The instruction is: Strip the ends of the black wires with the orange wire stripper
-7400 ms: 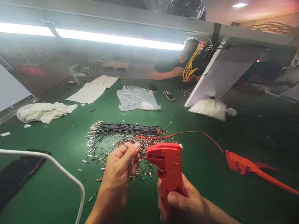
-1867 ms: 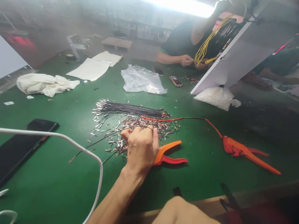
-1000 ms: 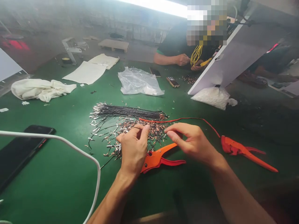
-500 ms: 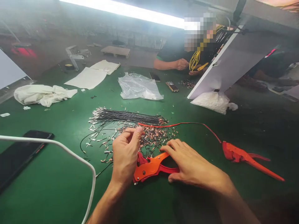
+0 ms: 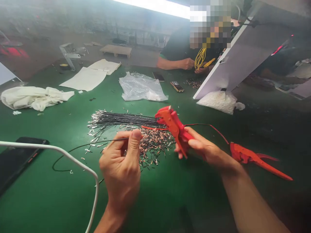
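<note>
Over the green worktop [image 5: 48, 194], just in front of the pile of small metal terminals [image 5: 152, 145], the left hand [image 5: 121, 168] pinches a thin black wire [image 5: 80, 147] between thumb and forefinger. The grip is closed tight on one end, held up near chest height so the tip sits where it can be seen, while the rest of the wire trails left and down in a loose loop on the cloth. The right hand [image 5: 206, 150] has its fingers wrapped shut around the handles of an orange-red crimping tool [image 5: 173, 124], head tilted up and toward the left hand — the nose of the tool points at the wire end, though the two are apart.

Behind the terminals lies a bundle of black wires [image 5: 126, 119] with metal ends fanned to the left, laid straight and within reach. A second orange tool [image 5: 255, 158] rests on the worktop to the right, a red wire [image 5: 213, 129] running up to it. A dark phone [image 5: 17, 158] lies at the left edge under a white cable [image 5: 73, 155].

Farther back are a clear plastic bag [image 5: 141, 87], a white cloth [image 5: 34, 97] and paper sheets [image 5: 85, 77]. Across the worktop another person's hands [image 5: 188, 63] handle yellow wires [image 5: 200, 58] — separate work.
</note>
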Demonstrator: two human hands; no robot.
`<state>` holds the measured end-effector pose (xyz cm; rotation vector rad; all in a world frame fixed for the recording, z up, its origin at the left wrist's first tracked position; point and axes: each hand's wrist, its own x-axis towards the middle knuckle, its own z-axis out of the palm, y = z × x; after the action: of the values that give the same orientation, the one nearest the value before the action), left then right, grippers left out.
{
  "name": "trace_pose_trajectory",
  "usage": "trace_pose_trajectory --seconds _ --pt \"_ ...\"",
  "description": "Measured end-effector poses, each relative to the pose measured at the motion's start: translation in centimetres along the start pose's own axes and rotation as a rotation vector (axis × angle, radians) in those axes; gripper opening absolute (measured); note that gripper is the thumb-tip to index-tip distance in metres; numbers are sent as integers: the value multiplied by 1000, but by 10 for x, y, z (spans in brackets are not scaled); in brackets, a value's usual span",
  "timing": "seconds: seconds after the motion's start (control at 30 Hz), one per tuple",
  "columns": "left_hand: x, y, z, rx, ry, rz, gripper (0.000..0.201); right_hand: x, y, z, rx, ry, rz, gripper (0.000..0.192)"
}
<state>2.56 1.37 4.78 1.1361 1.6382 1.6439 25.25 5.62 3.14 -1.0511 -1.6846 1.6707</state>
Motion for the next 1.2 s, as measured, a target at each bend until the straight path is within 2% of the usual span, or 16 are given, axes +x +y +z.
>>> trace_pose_trajectory --seconds 0.03,0.1,0.2,0.3,0.4,0.47,0.53,0.67,0.77,0.93,1.03,1.1,1.2 --pt "-1 0 0 25 12 20 29 4 4 5 205 -65 4 49" --pt "-1 0 1 61 42 50 28 11 12 20 459 -112 11 47" --pt "-2 -1 1 93 76 90 27 20 16 44 615 -164 2 36" --pt "-2 -3 0 145 69 154 26 23 17 58 682 -192 12 42" --pt "-4 -4 0 243 67 276 26 22 17 64 768 -193 -17 56" --pt "-5 -5 1 300 64 350 25 20 17 65 812 -199 -15 60" --pt "-6 -7 2 329 59 394 24 18 18 66 836 -201 18 54" --pt "-8 -8 5 361 90 461 24 17 17 71 821 -145 49 27" --pt "-9 -8 7 380 95 510 22 18 17 76 814 -80 57 20" --pt "-14 -13 12 425 -8 628 20 23 16 83 840 -32 53 57" --pt "-15 -19 16 434 -12 615 19 24 16 87 889 -12 55 79" --pt "-15 -24 17 433 21 590 18 22 14 90 931 -10 58 80" --pt "-16 -30 20 363 -11 699 16 20 12 91 974 33 54 62"
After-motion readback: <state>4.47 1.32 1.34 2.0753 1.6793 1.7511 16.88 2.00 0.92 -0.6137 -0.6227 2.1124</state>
